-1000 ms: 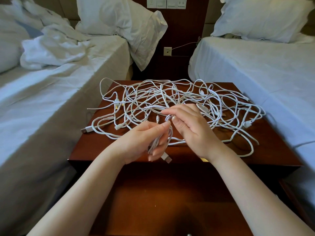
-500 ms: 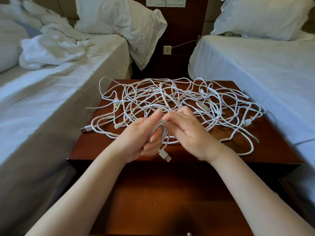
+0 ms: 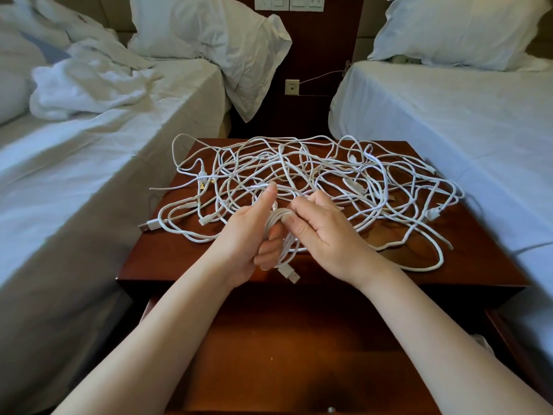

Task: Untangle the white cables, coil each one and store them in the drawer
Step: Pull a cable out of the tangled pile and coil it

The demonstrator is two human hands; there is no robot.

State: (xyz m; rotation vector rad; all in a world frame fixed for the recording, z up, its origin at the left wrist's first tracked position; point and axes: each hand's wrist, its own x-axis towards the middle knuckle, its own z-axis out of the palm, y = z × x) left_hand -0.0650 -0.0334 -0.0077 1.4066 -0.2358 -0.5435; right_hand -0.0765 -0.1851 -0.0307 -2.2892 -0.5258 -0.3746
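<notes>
Beds stand either side, the left bed (image 3: 89,151) and the right bed (image 3: 449,121). The tangle of white cables (image 3: 314,181) sprawls over the far bench (image 3: 167,253). At its near edge my left hand (image 3: 245,238) curls its fingers (image 3: 266,259) round a small coil (image 3: 279,232), and my right hand (image 3: 323,238) pinches the coil's top loops. The drawer (image 3: 299,339) lies open just below.

The bench (image 3: 167,250) stands between the left bed (image 3: 89,175) and the right bed (image 3: 449,130). A tangle of cables (image 3: 329,175) lies spread on it. The open drawer (image 3: 299,354) sticks out in front, lower down. Above the bench's near edge, the left hand (image 3: 242,238) holds a small coil (image 3: 281,226), and the right hand (image 3: 326,238) pinches it from the other side.
</notes>
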